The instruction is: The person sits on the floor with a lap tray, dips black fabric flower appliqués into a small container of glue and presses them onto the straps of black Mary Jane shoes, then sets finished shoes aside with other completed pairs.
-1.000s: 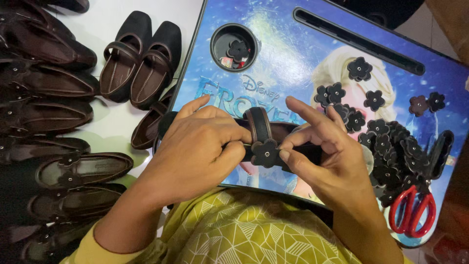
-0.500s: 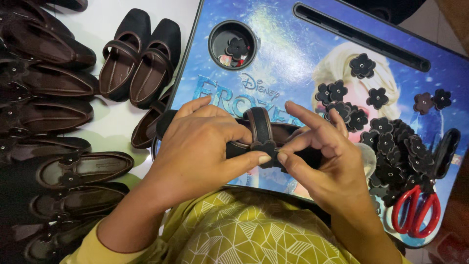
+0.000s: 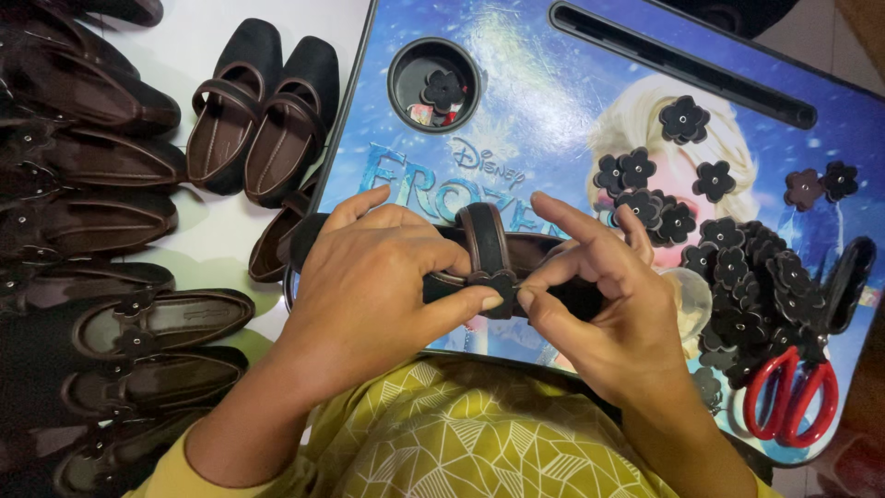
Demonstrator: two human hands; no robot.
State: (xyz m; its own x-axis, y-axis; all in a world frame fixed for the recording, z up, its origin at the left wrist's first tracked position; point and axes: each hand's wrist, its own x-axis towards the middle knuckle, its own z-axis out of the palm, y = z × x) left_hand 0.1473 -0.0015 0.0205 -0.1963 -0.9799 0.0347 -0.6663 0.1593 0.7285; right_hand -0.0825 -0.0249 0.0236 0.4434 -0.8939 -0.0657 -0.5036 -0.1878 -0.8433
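Observation:
My left hand (image 3: pixel 373 286) and my right hand (image 3: pixel 608 304) both grip a dark brown strap shoe (image 3: pixel 516 254) held over a blue picture-printed lap table (image 3: pixel 553 92). Both thumbs press a small dark flower piece (image 3: pixel 498 281) onto the side of the shoe, just below its strap. My palms hide most of the shoe's body. Below my hands lies yellow patterned fabric (image 3: pixel 461 433) on my lap.
Several dark flower pieces (image 3: pixel 737 267) lie heaped at the table's right, with red-handled scissors (image 3: pixel 793 397) beside them. A round cup recess (image 3: pixel 435 83) holds small bits. Rows of dark brown shoes (image 3: pixel 101 221) cover the white floor at left; one pair (image 3: pixel 263 115) stands by the table's edge.
The flower piece, earlier facing up at the strap's base, is now pinched tighter between both thumbs. My hands and the shoe have barely shifted.

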